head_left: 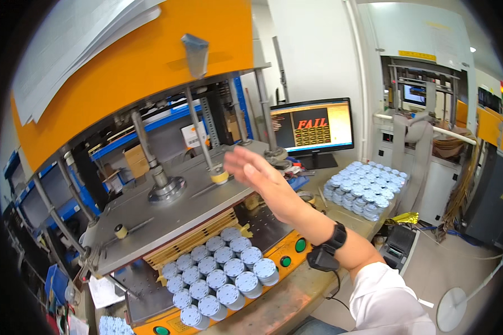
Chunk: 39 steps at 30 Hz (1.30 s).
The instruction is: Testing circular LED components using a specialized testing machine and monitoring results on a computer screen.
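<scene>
My right hand [265, 181] is raised in front of the press, its fingers stretched out together and slightly blurred. It holds nothing and is nearest to the front edge of the grey metal press plate [190, 184]; whether it touches the plate I cannot tell. A black strapped device [327, 251] with a cable sits round my right wrist. Below and left of the hand, several round pale-blue capped cylinders [217, 279] stand in tight rows at the front of the press bed. My left hand is out of view.
Green buttons [285, 261] line the orange front strip. A monitor [313, 125] with large red letters stands behind the hand. More pale-blue cylinders [363, 187] stand stacked on the bench at right. Steel posts [198, 131] rise from the plate to the orange upper housing [134, 72].
</scene>
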### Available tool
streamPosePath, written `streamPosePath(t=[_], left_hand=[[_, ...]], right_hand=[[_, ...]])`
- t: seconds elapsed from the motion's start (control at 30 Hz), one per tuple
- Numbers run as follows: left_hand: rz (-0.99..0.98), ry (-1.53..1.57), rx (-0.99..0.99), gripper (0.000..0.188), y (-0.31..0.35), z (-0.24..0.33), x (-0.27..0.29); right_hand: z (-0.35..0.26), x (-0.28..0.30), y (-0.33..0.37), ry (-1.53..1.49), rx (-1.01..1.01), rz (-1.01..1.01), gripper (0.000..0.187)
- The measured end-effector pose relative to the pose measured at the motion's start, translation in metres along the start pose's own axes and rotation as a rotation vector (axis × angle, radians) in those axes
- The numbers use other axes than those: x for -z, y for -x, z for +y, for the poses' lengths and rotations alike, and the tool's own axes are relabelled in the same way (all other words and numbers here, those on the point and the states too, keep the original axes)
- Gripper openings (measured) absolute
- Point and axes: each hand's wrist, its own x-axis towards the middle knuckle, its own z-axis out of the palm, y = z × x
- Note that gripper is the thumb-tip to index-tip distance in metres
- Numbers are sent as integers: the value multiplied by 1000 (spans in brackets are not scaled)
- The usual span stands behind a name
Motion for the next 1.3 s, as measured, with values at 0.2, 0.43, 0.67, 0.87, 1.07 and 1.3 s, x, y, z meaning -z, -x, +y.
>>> streamPosePath(t=[0.2, 0.43, 0.67, 0.87, 1.07, 1.3], left_hand=[[-202, 371, 177, 23, -35, -1, 50], [-383, 405, -222, 38, -183, 27, 64], [-467, 35, -283, 65, -301, 27, -43], [-617, -125, -170, 80, -357, 31, -90], [-788, -96, -286, 81, -381, 31, -101], [-762, 40, -327, 79, -389, 16, -112]], right_hand=[[10, 14, 45, 784, -143, -982, 76], [85, 10, 18, 1092, -78, -879, 91], [128, 1, -22, 1308, -41, -811, 97], [135, -3, -34, 1382, 21, -802, 97], [136, 2, -41, 1367, -162, -957, 97], [142, 3, -36, 1314, -92, -959, 98]])
